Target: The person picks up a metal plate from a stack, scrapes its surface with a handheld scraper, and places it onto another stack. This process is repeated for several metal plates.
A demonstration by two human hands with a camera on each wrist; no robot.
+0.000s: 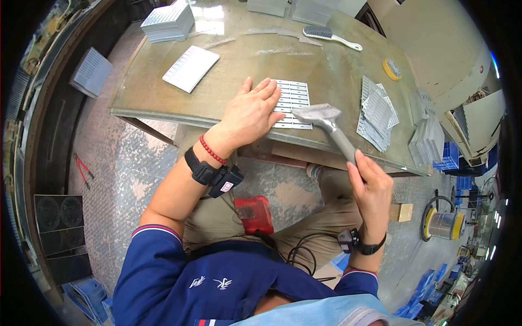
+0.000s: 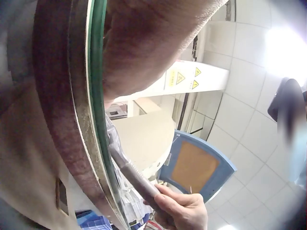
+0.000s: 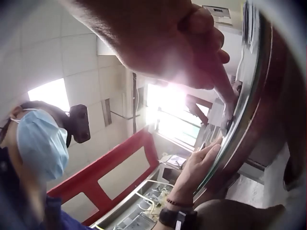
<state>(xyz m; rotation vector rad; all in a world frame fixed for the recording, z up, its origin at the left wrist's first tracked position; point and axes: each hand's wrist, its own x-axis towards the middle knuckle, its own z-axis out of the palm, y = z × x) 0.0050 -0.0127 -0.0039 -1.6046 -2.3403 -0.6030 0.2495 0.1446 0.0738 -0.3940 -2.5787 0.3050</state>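
A white sheet with rows of dark-edged slots (image 1: 294,98) lies flat near the table's front edge. My left hand (image 1: 251,108) rests on its left part, fingers straight and pointing away from me. In my right hand (image 1: 371,183) is the grey handle of a scraper (image 1: 318,113), gripped with curled fingers. The scraper's wide metal head overlaps the right side of the sheet in the head view. The left wrist view shows the right hand (image 2: 184,209) around the handle, which slants up to the table edge. In the right wrist view the left hand (image 3: 199,165) lies by the scraper head.
On the glass-topped table (image 1: 244,60) stand a stack of sheets (image 1: 168,23) and a white pad (image 1: 191,69) at left. A brush (image 1: 331,37) and a yellow tape roll (image 1: 391,69) lie beyond. Loose slotted sheets (image 1: 376,114) pile up at right.
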